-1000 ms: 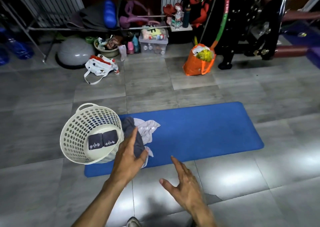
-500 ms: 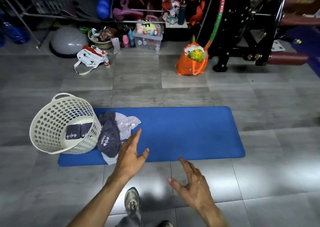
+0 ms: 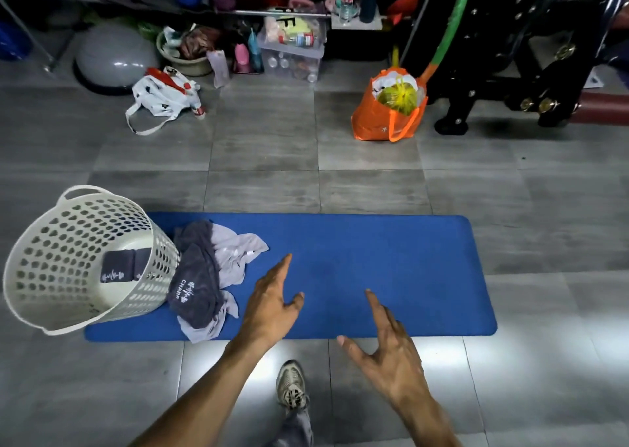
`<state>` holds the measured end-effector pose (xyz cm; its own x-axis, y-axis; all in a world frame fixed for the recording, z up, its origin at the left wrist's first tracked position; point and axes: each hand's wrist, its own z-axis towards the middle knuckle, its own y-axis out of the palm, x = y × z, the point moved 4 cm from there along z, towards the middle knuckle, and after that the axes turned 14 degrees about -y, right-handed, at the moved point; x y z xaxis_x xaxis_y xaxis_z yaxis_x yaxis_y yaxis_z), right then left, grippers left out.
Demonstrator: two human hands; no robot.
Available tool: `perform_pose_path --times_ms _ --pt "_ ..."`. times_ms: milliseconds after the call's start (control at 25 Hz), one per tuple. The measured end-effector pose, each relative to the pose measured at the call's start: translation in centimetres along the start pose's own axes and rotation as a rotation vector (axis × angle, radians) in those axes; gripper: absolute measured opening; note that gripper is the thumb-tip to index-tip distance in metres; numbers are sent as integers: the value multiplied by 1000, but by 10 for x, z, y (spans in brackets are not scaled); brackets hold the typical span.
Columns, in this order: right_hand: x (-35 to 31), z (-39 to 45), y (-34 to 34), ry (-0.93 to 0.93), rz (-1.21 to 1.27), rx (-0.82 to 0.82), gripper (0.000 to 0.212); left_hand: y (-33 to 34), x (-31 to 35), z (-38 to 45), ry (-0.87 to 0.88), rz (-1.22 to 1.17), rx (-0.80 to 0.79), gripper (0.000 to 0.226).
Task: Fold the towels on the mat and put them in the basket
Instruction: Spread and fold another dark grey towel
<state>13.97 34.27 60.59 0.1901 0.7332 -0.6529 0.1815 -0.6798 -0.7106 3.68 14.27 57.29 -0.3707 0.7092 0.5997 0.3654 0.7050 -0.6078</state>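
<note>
Both your hands hover spread and empty — left hand (image 3: 272,305), right hand (image 3: 391,354) — above the blue mat's (image 3: 374,262) near edge; crumpled towels (image 3: 207,273) lie beside the basket (image 3: 44,296) at its left end.

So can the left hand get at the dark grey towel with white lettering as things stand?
Probably yes: the open left hand hovers just right of the dark grey towel, which lies on top of the pile with nothing between them.

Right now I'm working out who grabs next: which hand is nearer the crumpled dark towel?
Left. The left hand hovers open just right of the crumpled dark towel, not touching it. The right hand is farther right, over the mat's near edge.
</note>
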Motion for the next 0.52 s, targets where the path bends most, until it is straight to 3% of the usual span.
perform_pose_path --times_ms 280,520 --pt "84 87 15 41 13 -32 91 57 7 97 -89 -16 -38 74" --pt "170 130 34 19 -32 -53 92 117 -3 147 -171 -84 23 80"
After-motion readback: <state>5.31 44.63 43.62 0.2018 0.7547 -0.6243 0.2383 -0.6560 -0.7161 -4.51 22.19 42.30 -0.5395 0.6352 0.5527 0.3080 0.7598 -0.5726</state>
